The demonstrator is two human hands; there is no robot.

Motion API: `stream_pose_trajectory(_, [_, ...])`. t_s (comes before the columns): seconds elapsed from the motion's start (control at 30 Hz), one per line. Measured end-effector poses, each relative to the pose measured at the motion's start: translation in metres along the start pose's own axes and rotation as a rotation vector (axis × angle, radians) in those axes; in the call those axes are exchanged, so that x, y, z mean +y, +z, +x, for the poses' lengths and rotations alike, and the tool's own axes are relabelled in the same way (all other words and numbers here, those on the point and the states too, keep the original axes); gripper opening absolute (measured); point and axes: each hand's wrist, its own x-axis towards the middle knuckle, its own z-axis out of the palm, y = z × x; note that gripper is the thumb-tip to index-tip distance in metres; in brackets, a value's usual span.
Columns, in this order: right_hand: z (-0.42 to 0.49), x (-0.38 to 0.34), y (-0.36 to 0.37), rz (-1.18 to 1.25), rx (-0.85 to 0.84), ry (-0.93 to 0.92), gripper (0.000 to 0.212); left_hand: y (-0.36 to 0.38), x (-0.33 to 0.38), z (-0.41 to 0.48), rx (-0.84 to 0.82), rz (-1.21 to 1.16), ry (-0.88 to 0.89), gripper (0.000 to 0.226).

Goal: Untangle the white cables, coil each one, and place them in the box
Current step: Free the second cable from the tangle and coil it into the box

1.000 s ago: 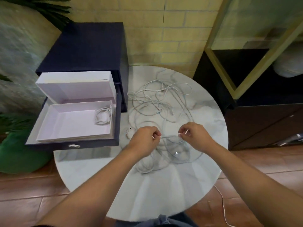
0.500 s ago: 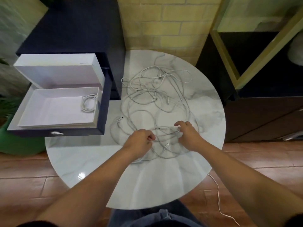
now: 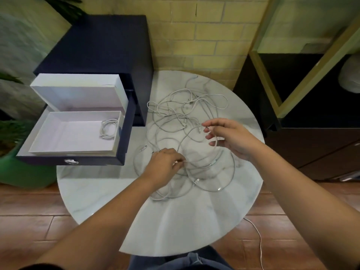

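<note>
White cables [image 3: 187, 117] lie tangled on the round marble worktop [image 3: 175, 221], beside the open box [image 3: 64, 137] holding one coiled cable [image 3: 109, 128]. The left grip [image 3: 163, 164] pinches a cable end just above the tangle; the right grip [image 3: 231, 137], raised, grasps a loop between curled fingers [image 3: 209, 136].
</note>
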Motion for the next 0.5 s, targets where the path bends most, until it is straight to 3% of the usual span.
stream_pose_trajectory(0.13, [0.003, -0.014, 0.001, 0.1, 0.042, -0.058, 0.032, -0.031, 0.025, 0.013, 0.132, -0.409, -0.071, 0.011])
stream_pose_trajectory(0.23, [0.004, -0.019, 0.003, -0.01, 0.115, -0.141, 0.029, -0.055, 0.043, 0.024, 0.21, -0.58, -0.097, 0.017])
stream_pose_trajectory(0.37, [-0.001, -0.029, -0.001, -0.298, 0.272, -0.316, 0.017, -0.077, 0.051, 0.035, 0.275, -0.631, -0.088, 0.018])
stream_pose_trajectory(0.5, [-0.006, -0.045, -0.009, -0.274, 0.303, -0.367, 0.017, -0.083, 0.047, 0.041, 0.333, -0.628, -0.126, 0.017])
